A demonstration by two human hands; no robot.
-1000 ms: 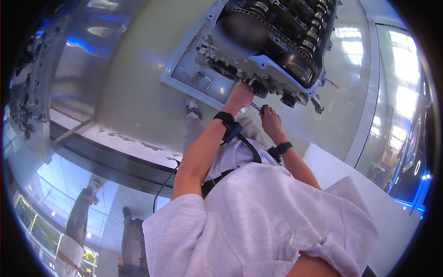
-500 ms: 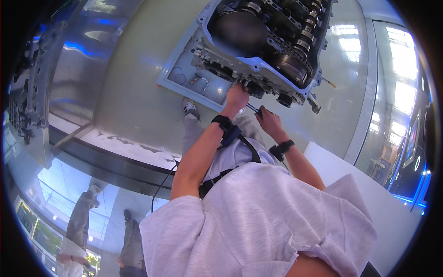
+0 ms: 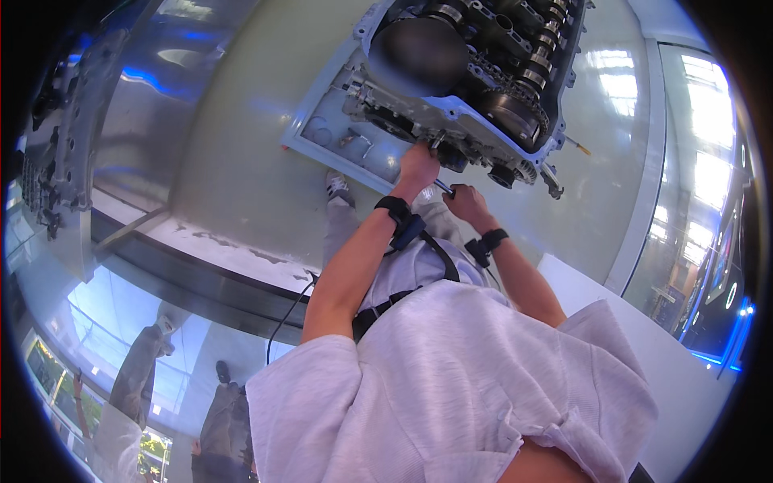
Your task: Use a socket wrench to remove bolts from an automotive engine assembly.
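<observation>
An engine (image 3: pixel 455 111) with its top uncovered stands in front of me, showing camshafts, a timing chain and round sprockets. My left hand (image 3: pixel 419 167) is closed at the engine's near lower face, against the small parts there. Between my hands runs a slim, shiny metal tool handle (image 3: pixel 443 187), probably a wrench's. Its far end is hidden by my left hand and the engine. My right hand (image 3: pixel 469 204) is wrapped round the handle's near end. What the left fingers grip is not clearly visible.
Under the engine is a pale blue-grey tray-like base (image 3: pixel 322 153) with small loose parts in it. A yellow-tipped rod (image 3: pixel 581 148) sticks out at the engine's right. Another engine part (image 3: pixel 60 145) stands far left. A white panel (image 3: pixel 555 278) is beside my right arm.
My right hand has shifted slightly forward and left with the handle. My left hand stays at the engine's near face. The whole view has moved a little.
</observation>
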